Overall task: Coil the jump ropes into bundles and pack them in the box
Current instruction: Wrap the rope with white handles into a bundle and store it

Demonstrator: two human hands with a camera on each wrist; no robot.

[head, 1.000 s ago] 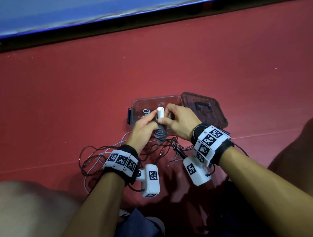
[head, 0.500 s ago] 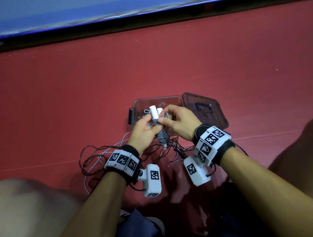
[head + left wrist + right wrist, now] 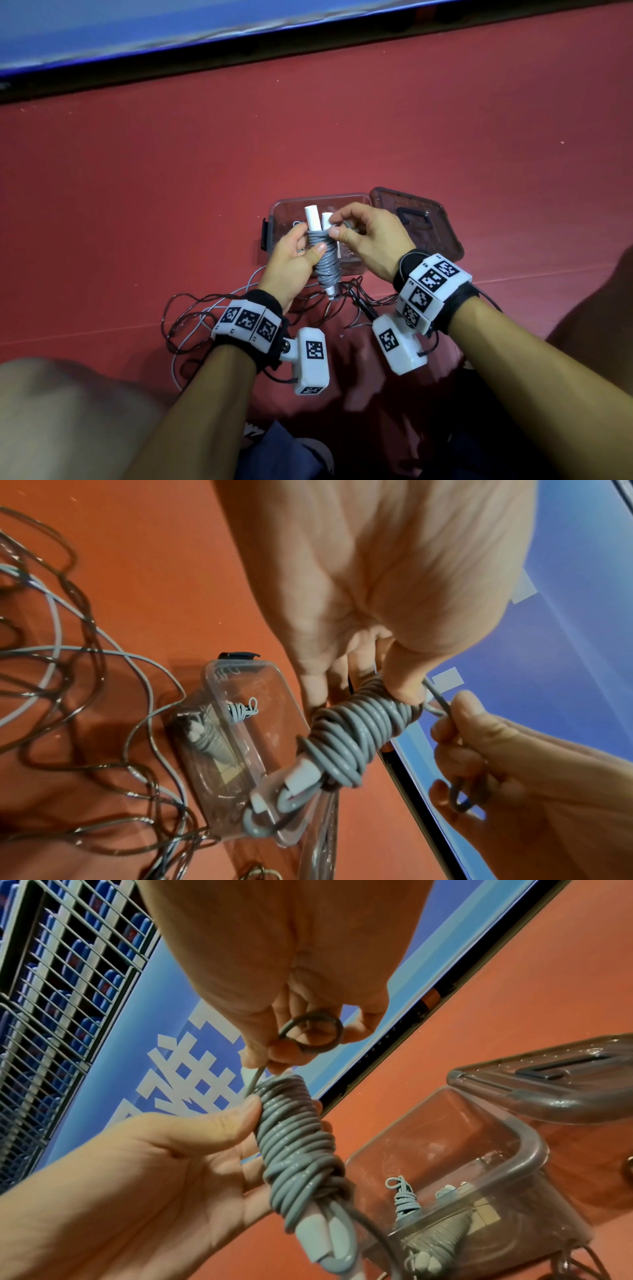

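Observation:
A grey jump rope wound round its two white handles forms a bundle [image 3: 326, 260] [image 3: 356, 731] [image 3: 298, 1139]. My left hand [image 3: 294, 255] [image 3: 377, 610] grips it upright, thumb pressed on the coils. My right hand [image 3: 363, 233] [image 3: 284, 993] pinches the rope's free end in a small loop [image 3: 313, 1033] at the bundle's top. Behind the hands stands the clear plastic box [image 3: 356, 200] [image 3: 219, 685] [image 3: 527, 1148], open, with a coiled grey rope bundle [image 3: 209, 739] [image 3: 438, 1231] inside.
The box's dark tinted lid [image 3: 418, 222] [image 3: 548, 1074] lies against the box's right side. Loose dark and grey ropes [image 3: 191, 318] [image 3: 68, 669] sprawl on the red floor [image 3: 308, 120] near my wrists. A blue board [image 3: 137, 27] runs along the far edge. My knees flank the scene.
The second white handle has come up beside the first, and the bundle is now tilted with more coils showing. My right hand has shifted to the bundle's top, pinching the rope end.

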